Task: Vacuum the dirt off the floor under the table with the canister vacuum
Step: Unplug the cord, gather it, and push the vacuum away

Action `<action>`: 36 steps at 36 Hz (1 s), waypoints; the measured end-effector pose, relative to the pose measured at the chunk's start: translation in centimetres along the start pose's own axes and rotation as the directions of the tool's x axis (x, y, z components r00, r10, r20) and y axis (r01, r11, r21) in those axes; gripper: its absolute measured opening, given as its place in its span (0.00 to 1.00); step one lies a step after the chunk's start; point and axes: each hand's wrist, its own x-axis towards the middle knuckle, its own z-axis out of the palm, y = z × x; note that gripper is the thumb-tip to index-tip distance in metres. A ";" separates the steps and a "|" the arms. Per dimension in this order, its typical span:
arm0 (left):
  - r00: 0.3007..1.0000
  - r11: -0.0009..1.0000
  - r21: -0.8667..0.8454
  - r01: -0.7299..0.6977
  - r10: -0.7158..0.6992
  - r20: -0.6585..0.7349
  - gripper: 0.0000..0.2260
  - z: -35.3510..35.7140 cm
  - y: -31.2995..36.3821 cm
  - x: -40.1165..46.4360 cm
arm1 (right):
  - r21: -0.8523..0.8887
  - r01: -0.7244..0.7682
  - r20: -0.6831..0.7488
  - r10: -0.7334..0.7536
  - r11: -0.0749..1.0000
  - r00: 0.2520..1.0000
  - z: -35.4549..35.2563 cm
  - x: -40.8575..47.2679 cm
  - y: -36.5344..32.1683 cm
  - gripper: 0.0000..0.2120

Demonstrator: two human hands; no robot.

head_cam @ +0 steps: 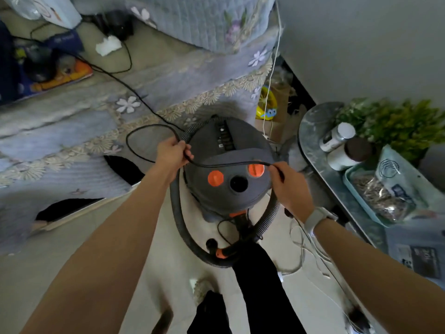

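Head view: one camera, looking down over both arms.
Vacuum (228,169): one grey canister standing on the floor at centre, between the sofa at 10 o'clock and the table (313,150) at 3 o'clock.
Left hand (172,156): fingers curled round the black cord (231,165), at 9 o'clock of the canister.
Right hand (287,183): fingertips pinching the same cord at 3 o'clock, drawing it taut across the lid, probably to unwind it for plugging in.
Hose (179,218): one, looped round the body for storage.
Orange caps (215,178): two, flanking one dark port.
Jars (337,138): two on the table.
Progress: setup only; no vacuuming yet.
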 end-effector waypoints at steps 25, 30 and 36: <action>0.895 0.434 0.851 -0.295 -0.187 0.405 0.15 26.8 -1.8 11.0 | -0.149 -0.421 -0.092 0.411 0.895 0.907 -4.1 14.1 15.7 0.12; 0.886 0.519 0.807 -0.280 -0.184 0.426 0.13 26.1 -3.9 8.6 | -0.013 -0.381 -0.026 0.381 0.924 0.924 -3.8 12.3 15.4 0.10; 0.895 0.687 0.706 -0.172 -0.190 0.403 0.11 25.3 -6.2 4.8 | 0.262 -0.326 -0.133 0.368 0.908 0.920 -4.4 11.1 13.2 0.14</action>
